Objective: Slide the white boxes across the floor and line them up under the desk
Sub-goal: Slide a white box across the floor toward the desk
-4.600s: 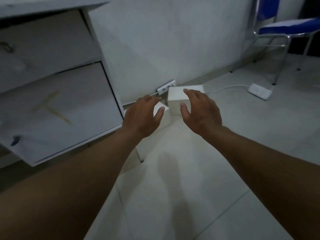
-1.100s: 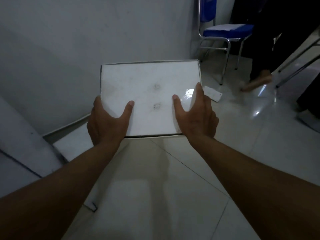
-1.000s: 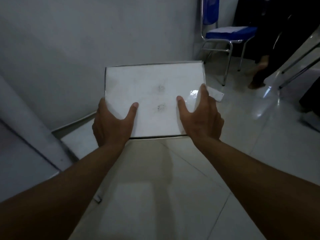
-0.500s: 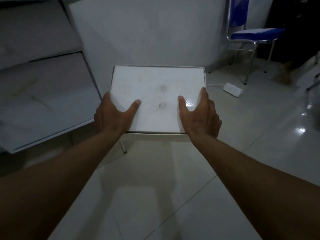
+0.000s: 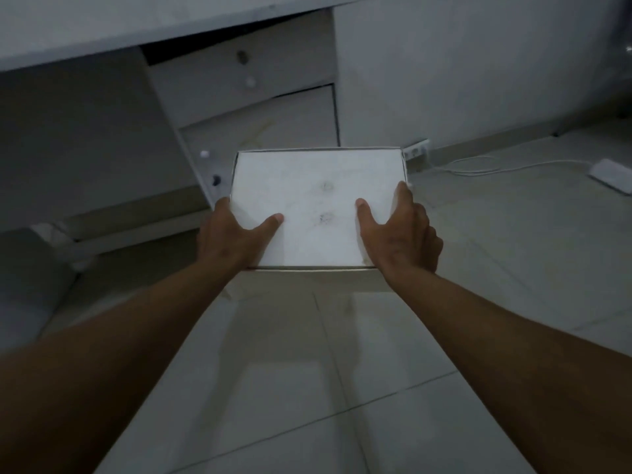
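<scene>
1. My left hand [image 5: 229,239] grips the near left corner of the box [image 5: 318,206]: the thumb lies flat on the lid, and the fingers wrap down the left side, out of sight.
2. My right hand [image 5: 402,234] grips the near right corner in the same way: thumb on the lid, index finger pressed along the right edge, the other fingers curled under or behind the side.
3. The box is white and rectangular, with its lid facing up toward me; two faint dark smudges mark the lid right of centre. I cannot tell whether its base touches the floor [image 5: 307,388] or is held just above it.
4. The box sits in front of the desk [image 5: 119,29], right of the dark open space under the desktop. It covers the lower right corner of the drawer unit [image 5: 260,107].
5. The drawer unit stands behind the box; its fronts hang crooked, and small round knobs show on them.
6. A wall [image 5: 461,63] rises to the right of the drawer unit. A socket strip [image 5: 415,151] lies at the foot of the wall, just beyond the far right corner of the box.
7. A white cable [image 5: 478,167] runs from near the strip across the tiles to a white adapter [image 5: 612,174] at the right edge, well apart from the box.
8. Both forearms reach in from the near edge and cast soft shadows on the pale tiles.
</scene>
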A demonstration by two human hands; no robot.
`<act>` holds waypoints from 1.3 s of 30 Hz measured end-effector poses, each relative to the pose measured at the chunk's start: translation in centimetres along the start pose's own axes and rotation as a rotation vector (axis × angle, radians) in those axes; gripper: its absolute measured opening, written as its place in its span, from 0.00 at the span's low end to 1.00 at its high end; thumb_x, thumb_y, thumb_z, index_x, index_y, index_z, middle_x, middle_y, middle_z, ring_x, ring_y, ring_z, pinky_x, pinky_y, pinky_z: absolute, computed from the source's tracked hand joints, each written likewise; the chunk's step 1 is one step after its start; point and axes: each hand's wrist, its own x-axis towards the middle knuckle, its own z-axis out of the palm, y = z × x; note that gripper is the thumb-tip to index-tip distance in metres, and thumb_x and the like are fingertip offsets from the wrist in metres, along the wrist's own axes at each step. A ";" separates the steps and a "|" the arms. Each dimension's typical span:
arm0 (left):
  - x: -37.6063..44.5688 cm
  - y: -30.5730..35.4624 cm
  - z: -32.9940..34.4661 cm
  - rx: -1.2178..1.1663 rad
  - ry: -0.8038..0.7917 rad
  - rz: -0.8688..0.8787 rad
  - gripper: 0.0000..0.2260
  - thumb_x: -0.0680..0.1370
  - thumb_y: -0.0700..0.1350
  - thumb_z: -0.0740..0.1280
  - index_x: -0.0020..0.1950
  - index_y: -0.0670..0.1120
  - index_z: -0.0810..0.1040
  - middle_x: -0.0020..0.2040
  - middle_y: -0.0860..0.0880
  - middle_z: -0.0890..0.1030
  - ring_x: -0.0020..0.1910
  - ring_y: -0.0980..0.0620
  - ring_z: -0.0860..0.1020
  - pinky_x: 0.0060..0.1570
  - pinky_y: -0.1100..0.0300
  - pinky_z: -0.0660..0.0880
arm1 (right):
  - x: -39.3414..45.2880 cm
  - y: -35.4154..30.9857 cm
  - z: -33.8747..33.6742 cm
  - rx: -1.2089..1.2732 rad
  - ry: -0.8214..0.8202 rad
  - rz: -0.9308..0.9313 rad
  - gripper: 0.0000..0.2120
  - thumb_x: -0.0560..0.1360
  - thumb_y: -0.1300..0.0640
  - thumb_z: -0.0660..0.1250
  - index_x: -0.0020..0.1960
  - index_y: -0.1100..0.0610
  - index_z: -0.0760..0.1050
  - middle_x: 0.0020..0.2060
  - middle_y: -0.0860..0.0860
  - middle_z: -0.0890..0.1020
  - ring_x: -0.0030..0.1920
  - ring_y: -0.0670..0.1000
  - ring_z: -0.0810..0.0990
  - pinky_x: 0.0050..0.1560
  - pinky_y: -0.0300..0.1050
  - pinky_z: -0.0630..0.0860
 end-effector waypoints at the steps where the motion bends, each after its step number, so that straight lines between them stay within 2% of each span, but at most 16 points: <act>1: -0.2 -1.0 -1.0 0.006 0.000 -0.010 0.39 0.69 0.66 0.71 0.71 0.44 0.67 0.68 0.44 0.73 0.65 0.41 0.73 0.60 0.49 0.71 | -0.8 -0.7 0.7 0.012 -0.014 -0.006 0.37 0.76 0.32 0.58 0.78 0.48 0.55 0.66 0.56 0.73 0.61 0.62 0.75 0.60 0.55 0.68; 8: -0.1 -9.3 -5.8 0.046 0.012 -0.062 0.38 0.69 0.67 0.71 0.71 0.45 0.69 0.67 0.44 0.76 0.64 0.42 0.74 0.60 0.49 0.73 | -5.5 -5.6 6.3 0.019 -0.114 -0.042 0.37 0.76 0.31 0.58 0.78 0.48 0.55 0.67 0.56 0.73 0.62 0.61 0.75 0.62 0.55 0.68; 11: 0.0 -13.6 -6.5 0.041 -0.001 -0.117 0.41 0.69 0.66 0.71 0.74 0.45 0.66 0.70 0.44 0.73 0.67 0.41 0.72 0.63 0.48 0.71 | -7.5 -6.8 9.7 0.010 -0.143 -0.055 0.37 0.75 0.31 0.58 0.78 0.48 0.55 0.68 0.56 0.72 0.64 0.62 0.74 0.63 0.56 0.67; 16: -0.5 -20.8 -7.0 0.050 -0.014 -0.217 0.41 0.69 0.66 0.71 0.74 0.43 0.65 0.70 0.43 0.72 0.67 0.41 0.72 0.60 0.50 0.70 | -11.0 -8.5 15.1 -0.039 -0.224 -0.059 0.37 0.76 0.31 0.59 0.78 0.48 0.56 0.67 0.56 0.73 0.63 0.61 0.74 0.62 0.55 0.68; 28: -2.5 -35.8 -5.5 0.090 -0.108 -0.355 0.42 0.69 0.67 0.70 0.75 0.44 0.63 0.71 0.42 0.71 0.67 0.39 0.71 0.62 0.47 0.71 | -20.0 -8.1 27.4 -0.133 -0.352 -0.019 0.36 0.75 0.31 0.59 0.77 0.47 0.56 0.67 0.55 0.73 0.63 0.60 0.74 0.62 0.55 0.68; 39: -4.1 -44.6 -4.0 0.017 -0.140 -0.476 0.44 0.69 0.66 0.71 0.76 0.43 0.62 0.72 0.41 0.70 0.70 0.38 0.68 0.66 0.47 0.67 | -24.7 -7.7 34.1 -0.181 -0.445 -0.015 0.38 0.75 0.32 0.61 0.78 0.48 0.55 0.67 0.55 0.72 0.64 0.59 0.74 0.63 0.54 0.68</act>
